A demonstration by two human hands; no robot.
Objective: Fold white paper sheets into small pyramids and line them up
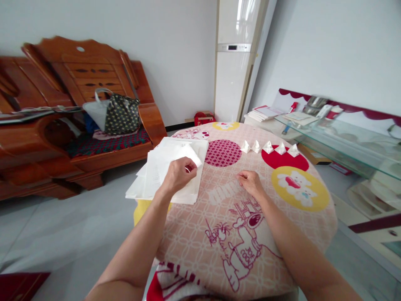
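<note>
Over a pile of white paper sheets on the left of the table, my left hand is closed in a pinch. A raised sheet of paper curls up from the pile at its fingers. My right hand rests low over the tablecloth, fingers curled together, and I see nothing in them. Beyond that hand, several small folded white paper shapes stand in a row, some of them on a red circle of the cloth.
A carved wooden sofa with bags on it stands at the left. To the right is a glass-topped cabinet holding papers and a metal pot. A tall white air conditioner fills the corner behind the table.
</note>
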